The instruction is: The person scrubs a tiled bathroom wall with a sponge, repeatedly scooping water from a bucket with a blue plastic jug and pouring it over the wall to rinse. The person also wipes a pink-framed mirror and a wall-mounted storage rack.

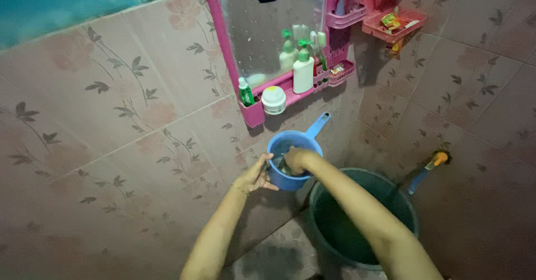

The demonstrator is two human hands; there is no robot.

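A blue plastic dipper (290, 146) with a long handle pointing up and right is held in front of the tiled wall. My left hand (255, 174) grips its outer left side. My right hand (298, 160) reaches inside the dipper, fingers curled on something small and grey that I cannot make out. Both arms stretch forward from the bottom of the view.
A dark green bucket (391, 190) stands on the floor below my right arm. A pink-framed mirror shelf (254, 112) on the wall holds a white bottle (303, 72), a small green bottle (245, 92) and a white jar (273, 99). A blue tap with an orange knob (430, 165) sticks out at the right.
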